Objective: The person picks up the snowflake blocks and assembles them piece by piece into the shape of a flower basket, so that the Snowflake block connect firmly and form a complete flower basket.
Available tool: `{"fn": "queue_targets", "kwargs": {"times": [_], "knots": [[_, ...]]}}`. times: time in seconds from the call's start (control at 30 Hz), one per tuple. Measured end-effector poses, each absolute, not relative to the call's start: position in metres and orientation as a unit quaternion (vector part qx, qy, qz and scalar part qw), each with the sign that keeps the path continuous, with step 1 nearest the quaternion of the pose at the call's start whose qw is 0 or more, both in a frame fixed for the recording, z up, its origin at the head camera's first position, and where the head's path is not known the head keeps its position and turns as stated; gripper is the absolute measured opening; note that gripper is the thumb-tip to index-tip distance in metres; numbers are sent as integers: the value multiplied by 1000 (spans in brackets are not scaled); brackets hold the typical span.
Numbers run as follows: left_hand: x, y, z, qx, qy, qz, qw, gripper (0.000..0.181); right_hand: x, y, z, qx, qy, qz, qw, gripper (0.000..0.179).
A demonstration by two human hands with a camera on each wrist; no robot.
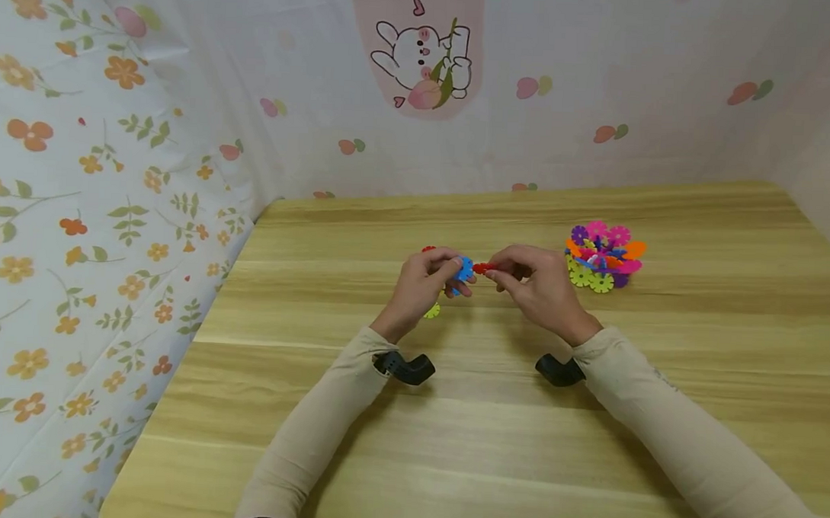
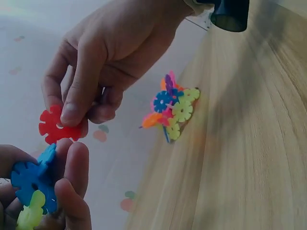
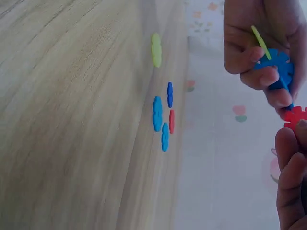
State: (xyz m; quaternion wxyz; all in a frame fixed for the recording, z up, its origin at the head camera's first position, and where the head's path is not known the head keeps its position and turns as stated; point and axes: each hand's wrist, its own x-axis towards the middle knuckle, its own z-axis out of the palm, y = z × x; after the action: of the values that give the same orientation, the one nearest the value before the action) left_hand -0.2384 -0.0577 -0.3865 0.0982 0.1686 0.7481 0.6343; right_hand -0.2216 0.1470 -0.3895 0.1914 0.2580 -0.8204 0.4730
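Note:
My left hand [image 1: 417,286] grips a small cluster of slotted plastic snowflake discs. The cluster has blue discs [image 2: 26,177] set at angles to each other and a yellow-green disc [image 2: 32,211] fitted to them. Between thumb and fingertips, my right hand [image 1: 541,286] pinches a red snowflake disc [image 2: 50,125]. The red disc's edge comes right up to the blue piece in the right wrist view. Both hands are raised over the table, close together, and fingers hide part of the cluster.
Loose discs lie on the wooden table [image 1: 450,443] by the left hand: a yellow-green disc [image 3: 156,50], a red disc [image 3: 171,121] and several blue ones [image 3: 157,114]. A multicoloured disc assembly [image 1: 602,258] stands beyond the right hand. Printed cloth [image 1: 291,72] hangs behind.

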Motion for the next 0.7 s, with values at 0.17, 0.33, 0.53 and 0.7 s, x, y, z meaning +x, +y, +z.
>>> {"fn": "queue_targets", "kwargs": {"times": [0.17,0.33,0.53,0.7], "knots": [[-236,-57,-386,163,714,670,124,29,-220,145,-393,233,-806,515,173,5],[-235,-55,-388,162,698,684,134,34,-219,140,-397,233,-797,530,175,3],[-231,-50,-385,174,737,644,104,30,-217,137,-402,268,-803,494,198,9],[-228,-47,-390,171,776,603,75,27,-217,135,-402,293,-821,433,227,11]]}}
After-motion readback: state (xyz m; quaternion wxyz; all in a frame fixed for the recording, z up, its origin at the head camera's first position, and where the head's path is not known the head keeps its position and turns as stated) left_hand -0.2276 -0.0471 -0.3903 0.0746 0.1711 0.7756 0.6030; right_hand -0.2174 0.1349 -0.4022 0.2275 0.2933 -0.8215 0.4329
